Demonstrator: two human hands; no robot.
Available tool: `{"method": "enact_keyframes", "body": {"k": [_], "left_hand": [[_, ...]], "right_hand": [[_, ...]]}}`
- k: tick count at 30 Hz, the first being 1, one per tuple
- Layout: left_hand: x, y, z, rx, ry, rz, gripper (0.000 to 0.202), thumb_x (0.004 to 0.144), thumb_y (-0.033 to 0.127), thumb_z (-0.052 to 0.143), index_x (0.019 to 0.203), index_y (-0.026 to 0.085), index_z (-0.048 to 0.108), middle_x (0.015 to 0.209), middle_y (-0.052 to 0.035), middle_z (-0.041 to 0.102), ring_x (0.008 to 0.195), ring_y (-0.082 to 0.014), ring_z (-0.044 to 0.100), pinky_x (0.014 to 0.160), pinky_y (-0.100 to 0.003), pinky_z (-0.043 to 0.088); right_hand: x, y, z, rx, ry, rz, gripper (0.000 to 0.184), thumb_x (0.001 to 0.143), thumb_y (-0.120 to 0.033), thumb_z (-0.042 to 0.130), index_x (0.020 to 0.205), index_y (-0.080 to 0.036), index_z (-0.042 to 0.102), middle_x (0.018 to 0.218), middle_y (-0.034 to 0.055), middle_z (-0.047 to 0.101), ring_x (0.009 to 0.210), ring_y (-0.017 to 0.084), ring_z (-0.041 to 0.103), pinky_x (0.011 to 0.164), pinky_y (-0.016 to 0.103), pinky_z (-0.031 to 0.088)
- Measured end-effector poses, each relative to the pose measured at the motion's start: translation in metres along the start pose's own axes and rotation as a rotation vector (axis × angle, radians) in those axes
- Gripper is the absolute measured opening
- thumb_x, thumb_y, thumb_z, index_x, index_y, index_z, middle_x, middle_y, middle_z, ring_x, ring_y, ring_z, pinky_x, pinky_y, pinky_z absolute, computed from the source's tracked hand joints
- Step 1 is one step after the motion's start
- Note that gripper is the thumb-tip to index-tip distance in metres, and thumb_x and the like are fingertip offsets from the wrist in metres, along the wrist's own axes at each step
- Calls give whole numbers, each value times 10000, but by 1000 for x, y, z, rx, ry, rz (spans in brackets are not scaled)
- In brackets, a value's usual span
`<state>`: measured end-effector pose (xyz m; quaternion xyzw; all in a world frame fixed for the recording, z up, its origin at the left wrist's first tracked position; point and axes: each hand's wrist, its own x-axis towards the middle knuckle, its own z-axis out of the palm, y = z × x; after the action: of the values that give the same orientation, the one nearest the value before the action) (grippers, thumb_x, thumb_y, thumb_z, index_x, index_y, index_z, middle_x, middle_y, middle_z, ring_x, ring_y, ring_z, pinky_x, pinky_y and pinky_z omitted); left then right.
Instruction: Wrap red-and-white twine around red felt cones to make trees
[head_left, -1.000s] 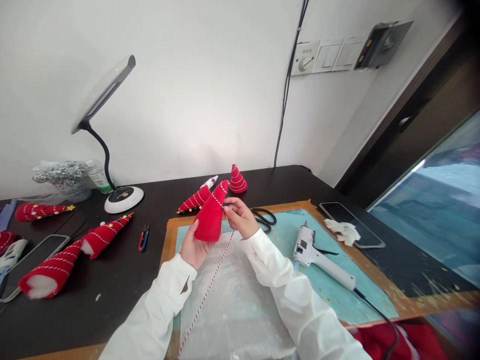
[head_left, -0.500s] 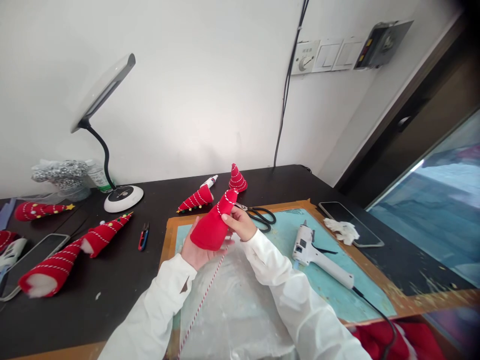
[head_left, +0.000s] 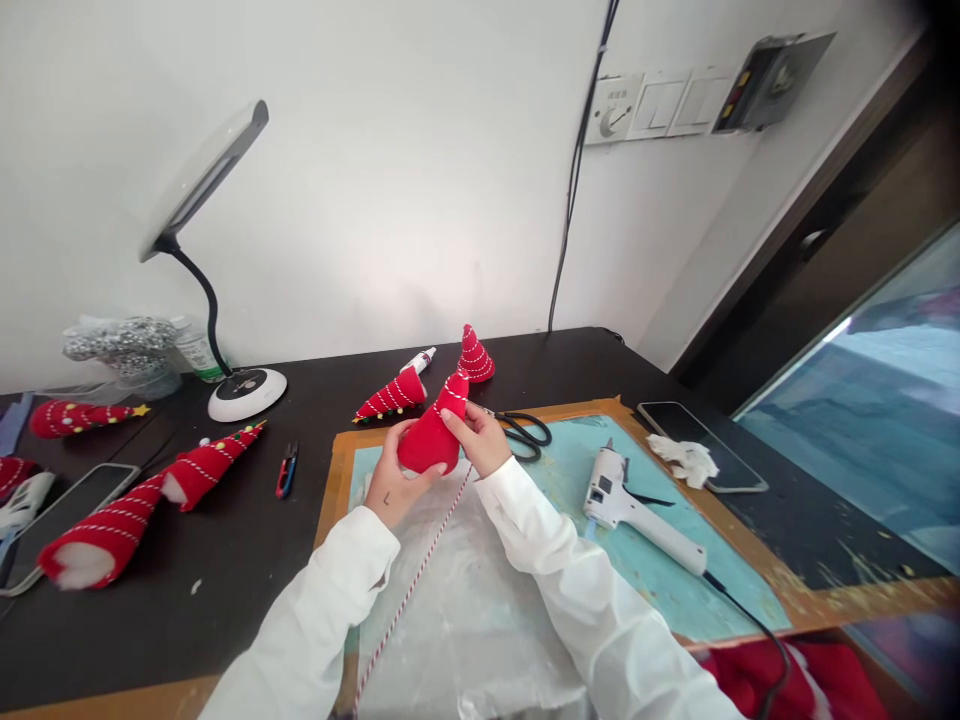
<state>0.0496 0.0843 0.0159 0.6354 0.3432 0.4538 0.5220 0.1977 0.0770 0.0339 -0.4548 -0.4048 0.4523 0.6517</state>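
Observation:
I hold a red felt cone [head_left: 433,437] above the mat, its tip pointing up and away. My left hand [head_left: 393,482] grips its wide base from below, fingers curled round it. My right hand [head_left: 475,440] pinches the cone's upper part, where a red-and-white striped cord [head_left: 411,587] is wound round the tip. The loose cord trails down over a clear plastic sheet [head_left: 472,620] toward me.
A white glue gun [head_left: 637,512] lies on the blue mat [head_left: 660,580] at right, black scissors [head_left: 525,434] just behind my hands. Finished striped cones [head_left: 390,397] lie behind and at left. A desk lamp [head_left: 217,300], two phones [head_left: 701,450], and small snips [head_left: 285,470] sit on the dark table.
The cone has been turned in my hands and drawn closer to upright; my left hand shifted its grip round the base, and another turn of cord sits near the tip.

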Motion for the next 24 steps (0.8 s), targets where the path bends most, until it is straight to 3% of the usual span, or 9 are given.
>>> {"method": "enact_keyframes", "body": {"k": [2,4,7,10,16,21,24], "left_hand": [[0,-1,2,-56,-6,-17,642,678,322,774,1219,226,443,1244,-109,540,1097,-256,572,910,-378,488],[1,-3,2,-143,-7,-53,638,679,313,773,1215,218,440,1218,-104,566,1082,-247,584,914,-374,489],[2,-4,0,-286,16,-135,613,691,313,766,1205,200,451,1183,-102,601,1063,-234,598,934,-374,481],[3,-3,-1,-428,27,-202,600,717,319,746,1233,192,466,1194,-108,606,1073,-238,598,938,-383,485],[4,-1,-2,-561,5,-246,560,744,315,717,1243,183,498,1209,-111,606,1097,-261,598,917,-402,512],[4,-2,-3,-637,-24,-270,541,760,275,699,1246,264,460,1228,-58,606,1047,-220,628,897,-389,525],[4,-3,-3,-693,-36,-309,522,776,259,666,1255,250,460,1222,-67,615,1031,-221,635,881,-383,531]], "right_hand": [[1,0,1,23,12,18,554,623,-581,734,931,-139,605,842,63,660,769,177,619,683,264,502],[2,-2,1,64,-15,64,588,600,-600,742,933,-151,559,770,36,643,664,147,604,583,235,482],[1,-10,0,101,-121,153,664,580,-632,742,982,-185,458,539,-76,495,365,60,378,346,176,274],[-1,-18,-3,100,-195,146,689,581,-587,765,1022,-198,404,460,-141,352,298,26,202,303,155,136],[1,-19,-8,71,-208,16,636,617,-496,761,1024,-181,387,584,-99,514,314,44,362,312,172,271],[2,-19,-9,91,-215,-55,564,668,-494,740,973,-189,377,654,-75,557,340,51,430,326,174,330],[2,-18,-9,122,-208,-59,574,656,-498,754,956,-191,373,681,-68,574,349,57,452,333,179,362]]}}
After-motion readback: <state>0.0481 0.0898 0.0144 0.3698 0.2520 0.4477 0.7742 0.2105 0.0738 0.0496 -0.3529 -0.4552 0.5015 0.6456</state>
